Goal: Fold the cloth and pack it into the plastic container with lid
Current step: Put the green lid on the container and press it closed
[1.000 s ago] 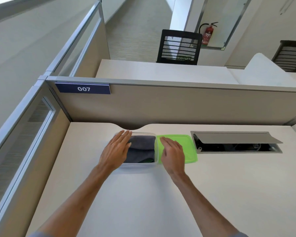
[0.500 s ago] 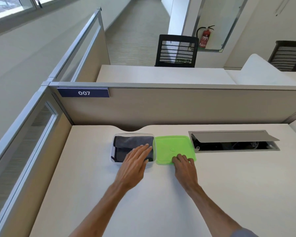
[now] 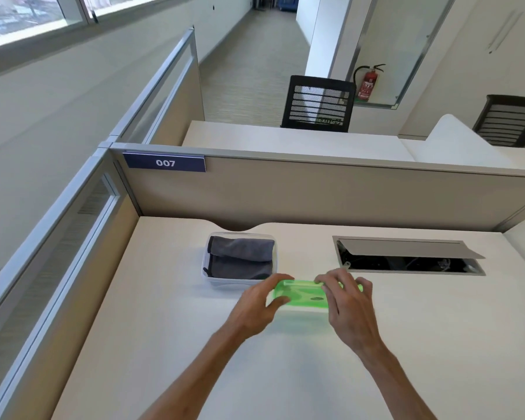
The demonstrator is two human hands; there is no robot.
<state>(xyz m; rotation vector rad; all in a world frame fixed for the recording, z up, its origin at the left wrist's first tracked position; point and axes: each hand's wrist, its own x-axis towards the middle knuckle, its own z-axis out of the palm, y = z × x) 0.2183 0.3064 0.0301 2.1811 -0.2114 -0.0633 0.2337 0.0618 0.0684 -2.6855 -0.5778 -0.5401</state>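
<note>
Lid (image 3: 303, 295) pinched at both ends: left hand (image 3: 256, 307) clamped on its left edge, right hand (image 3: 347, 301) clamped on its right edge, green plastic tilted and lifted clear of the bench (image 3: 406, 344). Cloth (image 3: 240, 257) folded and lying inside the clear container (image 3: 208, 275), just beyond the left hand and a little to its left. Closing step in hand, by the look of it; folding and packing seemingly done, container not yet covered. Next move calls for carrying the lid forward and leftward from between the hands, levelling it over the rim, lining up all four corners, then pressing down along the edges until seated. Cloth sits near rim height, so may need a push down for the lid to seat.

Against half a second ago: lid flat on the bench then, just right of the container, with the left hand resting over the cloth and the right hand at the lid's near edge; now both hands closed on the lid, raised and drawn nearer the body.
</note>
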